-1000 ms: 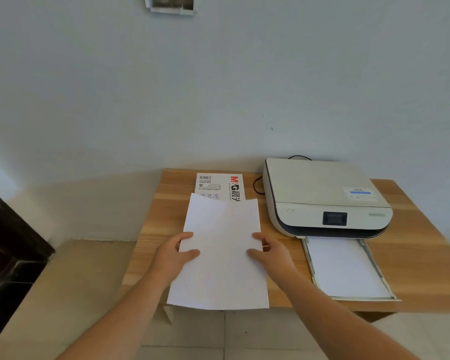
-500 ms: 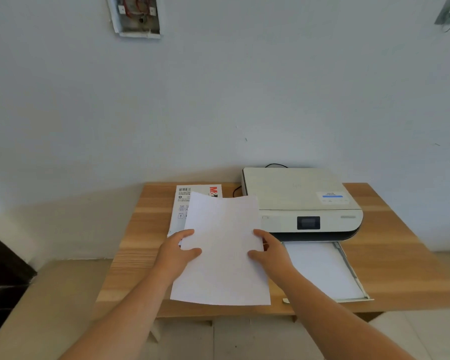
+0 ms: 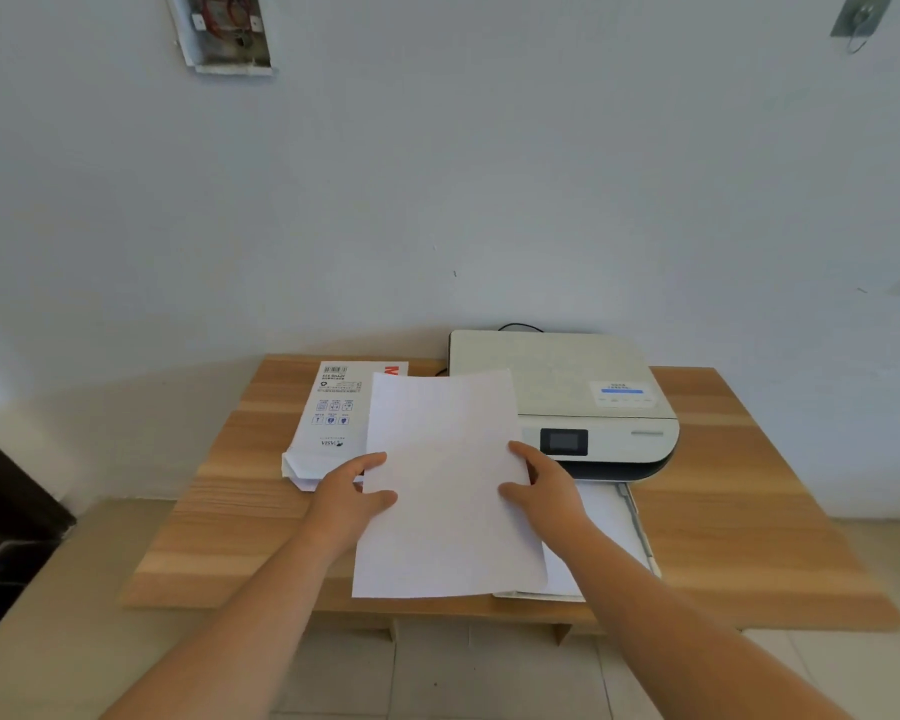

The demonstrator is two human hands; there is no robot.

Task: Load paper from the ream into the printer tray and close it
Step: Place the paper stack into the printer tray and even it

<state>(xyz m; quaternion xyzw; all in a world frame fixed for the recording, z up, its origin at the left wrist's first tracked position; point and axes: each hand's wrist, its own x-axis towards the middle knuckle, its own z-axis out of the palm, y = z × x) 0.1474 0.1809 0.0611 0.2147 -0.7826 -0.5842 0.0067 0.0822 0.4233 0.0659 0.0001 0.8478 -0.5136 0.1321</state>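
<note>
Your left hand [image 3: 352, 498] and right hand [image 3: 544, 488] pinching opposite edges of a paper stack [image 3: 450, 491], held above the tabletop [image 3: 739, 491], overlapping the ream [image 3: 331, 423] and the printer [image 3: 583, 402], open tray [image 3: 630, 532] partly beneath your right hand.

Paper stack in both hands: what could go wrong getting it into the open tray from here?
The paper stack, pinched only at its side edges by the left hand and right hand, could sag or fan. It sits left of the tray, so a skewed entry might catch the side rail.
</note>
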